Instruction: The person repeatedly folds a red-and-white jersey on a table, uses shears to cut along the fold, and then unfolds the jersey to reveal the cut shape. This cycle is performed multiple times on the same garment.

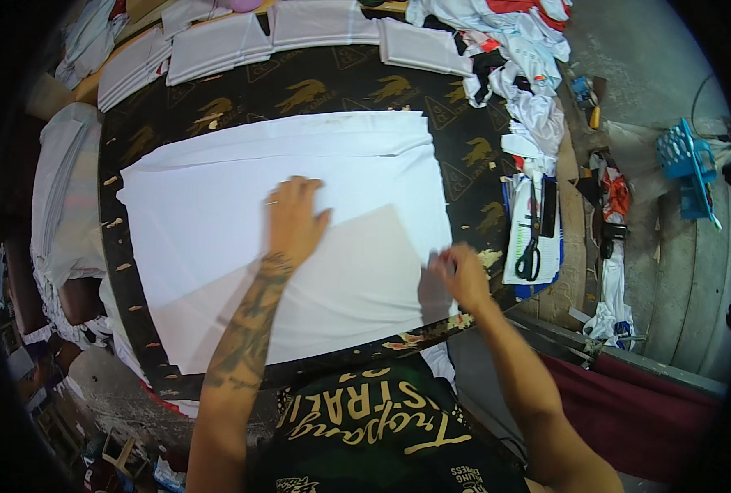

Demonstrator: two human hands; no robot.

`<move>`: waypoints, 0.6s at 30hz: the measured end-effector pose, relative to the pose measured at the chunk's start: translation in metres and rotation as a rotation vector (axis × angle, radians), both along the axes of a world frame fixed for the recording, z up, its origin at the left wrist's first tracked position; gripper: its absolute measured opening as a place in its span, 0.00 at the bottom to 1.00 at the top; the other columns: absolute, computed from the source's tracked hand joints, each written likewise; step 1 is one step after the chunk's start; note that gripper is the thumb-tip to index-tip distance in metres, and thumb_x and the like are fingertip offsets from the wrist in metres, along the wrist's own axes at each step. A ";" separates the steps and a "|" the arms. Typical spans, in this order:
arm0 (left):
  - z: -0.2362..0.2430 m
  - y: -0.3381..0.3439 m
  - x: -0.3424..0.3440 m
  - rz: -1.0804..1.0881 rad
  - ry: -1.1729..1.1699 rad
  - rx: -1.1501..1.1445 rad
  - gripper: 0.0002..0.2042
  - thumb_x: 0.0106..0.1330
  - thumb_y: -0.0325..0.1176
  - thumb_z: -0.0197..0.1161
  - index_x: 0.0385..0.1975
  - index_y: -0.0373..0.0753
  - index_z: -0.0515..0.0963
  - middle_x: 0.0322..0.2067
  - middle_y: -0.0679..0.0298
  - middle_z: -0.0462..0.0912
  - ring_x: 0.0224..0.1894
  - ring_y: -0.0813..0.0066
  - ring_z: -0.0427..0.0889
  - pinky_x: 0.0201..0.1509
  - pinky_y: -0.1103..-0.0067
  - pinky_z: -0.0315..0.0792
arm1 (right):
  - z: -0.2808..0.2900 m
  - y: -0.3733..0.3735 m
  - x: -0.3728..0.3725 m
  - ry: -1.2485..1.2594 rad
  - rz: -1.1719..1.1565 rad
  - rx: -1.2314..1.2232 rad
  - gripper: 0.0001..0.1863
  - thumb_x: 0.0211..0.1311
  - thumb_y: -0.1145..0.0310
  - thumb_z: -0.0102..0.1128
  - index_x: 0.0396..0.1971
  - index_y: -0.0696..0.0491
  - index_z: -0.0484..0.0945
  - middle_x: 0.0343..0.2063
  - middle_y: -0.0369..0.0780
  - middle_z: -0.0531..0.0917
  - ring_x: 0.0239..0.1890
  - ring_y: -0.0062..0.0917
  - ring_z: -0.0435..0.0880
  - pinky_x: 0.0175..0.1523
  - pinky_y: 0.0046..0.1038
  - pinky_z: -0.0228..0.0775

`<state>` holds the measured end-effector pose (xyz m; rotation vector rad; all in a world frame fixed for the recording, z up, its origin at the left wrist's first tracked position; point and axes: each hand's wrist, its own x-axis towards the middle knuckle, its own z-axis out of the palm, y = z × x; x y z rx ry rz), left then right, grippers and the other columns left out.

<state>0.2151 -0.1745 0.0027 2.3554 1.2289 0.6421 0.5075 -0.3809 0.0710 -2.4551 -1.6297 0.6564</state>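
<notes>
The cloth (218,189) lies flat near the tabletop's (349,70) front edge. The left hand (294,218) rests on it, fingers together, thumb apart; the right hand (462,275), toward the front-right corner, has curled fingers, pinch indeterminable.

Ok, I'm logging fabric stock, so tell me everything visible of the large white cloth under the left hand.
The large white cloth looks thin and smooth, roughly rectangular with uneven edges, spread flat on the black, gold-patterned table. Along its far side a line runs across, like a layer's edge or fold. Its near part looks greyer, perhaps shadowed, with faint wrinkles. The left hand lies on its middle; the blurred right hand is at its right edge, contact unclear.
</notes>
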 end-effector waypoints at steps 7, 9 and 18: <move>0.025 0.005 0.124 -0.186 0.105 -0.056 0.25 0.67 0.44 0.73 0.62 0.44 0.78 0.53 0.58 0.76 0.58 0.58 0.74 0.63 0.62 0.68 | -0.002 -0.101 -0.021 0.079 -0.286 -0.123 0.18 0.66 0.55 0.72 0.36 0.56 0.81 0.32 0.46 0.84 0.37 0.42 0.85 0.42 0.44 0.76; 0.032 -0.015 0.123 -0.160 0.026 0.010 0.24 0.69 0.44 0.71 0.62 0.44 0.78 0.54 0.57 0.77 0.58 0.57 0.74 0.63 0.62 0.68 | -0.010 -0.108 -0.021 0.011 -0.129 0.113 0.17 0.65 0.59 0.74 0.32 0.57 0.78 0.25 0.47 0.82 0.28 0.40 0.84 0.38 0.41 0.76; -0.003 -0.224 -0.080 0.462 0.403 -0.023 0.39 0.79 0.55 0.54 0.83 0.43 0.52 0.81 0.46 0.50 0.82 0.40 0.48 0.80 0.41 0.45 | -0.049 -0.108 0.019 0.791 -0.501 0.019 0.17 0.65 0.60 0.77 0.30 0.57 0.80 0.20 0.36 0.83 0.21 0.18 0.79 0.26 0.27 0.69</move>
